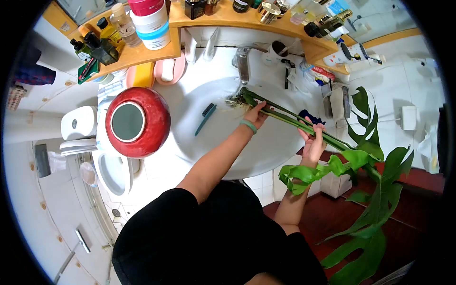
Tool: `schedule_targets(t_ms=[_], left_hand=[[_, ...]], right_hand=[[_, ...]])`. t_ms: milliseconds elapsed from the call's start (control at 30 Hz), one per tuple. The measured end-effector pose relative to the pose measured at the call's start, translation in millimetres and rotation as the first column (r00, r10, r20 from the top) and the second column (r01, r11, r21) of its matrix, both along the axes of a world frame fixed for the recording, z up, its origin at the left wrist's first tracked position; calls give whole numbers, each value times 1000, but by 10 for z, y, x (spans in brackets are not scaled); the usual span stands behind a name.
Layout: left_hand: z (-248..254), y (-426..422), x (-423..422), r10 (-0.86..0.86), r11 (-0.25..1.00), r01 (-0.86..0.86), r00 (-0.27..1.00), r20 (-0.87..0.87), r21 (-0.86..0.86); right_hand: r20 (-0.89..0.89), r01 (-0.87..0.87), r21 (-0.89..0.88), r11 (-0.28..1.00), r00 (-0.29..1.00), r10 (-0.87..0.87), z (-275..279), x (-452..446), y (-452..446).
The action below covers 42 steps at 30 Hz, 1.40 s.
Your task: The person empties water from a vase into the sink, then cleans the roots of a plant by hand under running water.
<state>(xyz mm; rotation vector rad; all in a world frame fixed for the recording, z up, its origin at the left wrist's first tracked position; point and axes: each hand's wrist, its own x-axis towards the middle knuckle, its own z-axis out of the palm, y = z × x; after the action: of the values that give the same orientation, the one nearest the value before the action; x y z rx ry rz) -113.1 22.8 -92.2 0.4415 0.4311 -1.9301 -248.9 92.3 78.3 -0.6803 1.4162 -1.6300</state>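
Note:
A leafy green plant (380, 204) with long stems and split leaves lies slantwise over the right side of the white sink (204, 156). My left hand (256, 115), with a green bangle at its wrist, grips the stems close to the roots (236, 100). Farther up the stems, my right hand (313, 141) holds them from below, fingers curled round. The pale roots are under the metal faucet (242, 66). In the basin, left of the roots, lies a teal brush (206, 118) with dark bristles, touched by neither hand.
A round red vase (159, 121) stands left of the sink, its opening visible. Behind it are pink soap dishes (178, 76). Wooden shelves (204, 16) with bottles and jars run along the back. A cup (274, 52) stands behind the basin. The toilet (114, 173) is at the left.

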Motion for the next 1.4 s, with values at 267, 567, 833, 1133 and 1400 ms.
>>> schedule_targets(t_ms=[267,567,833,1133,1400], left_hand=[[54,-123,213,19,1000,-19,1000,12,9],[-62,-36,368,-18,998,23,995,102,-56],[120,-21,996,-524,813,538,507,684,224],[28,-496,1134,316,783,613,-541,779,108],[-267,-658,1202,98,756,651,-217,971,70]], right_hand=[[-3,-25,-37,999,1000,25,-116,163,-7],[29,2,-40,999,1000,0,-165,216,49],[9,-2,-85,996,1000,3,-164,144,116],[-23,-21,-93,995,1000,19,-110,115,111],[22,-5,-86,996,1000,7,-74,255,88]])
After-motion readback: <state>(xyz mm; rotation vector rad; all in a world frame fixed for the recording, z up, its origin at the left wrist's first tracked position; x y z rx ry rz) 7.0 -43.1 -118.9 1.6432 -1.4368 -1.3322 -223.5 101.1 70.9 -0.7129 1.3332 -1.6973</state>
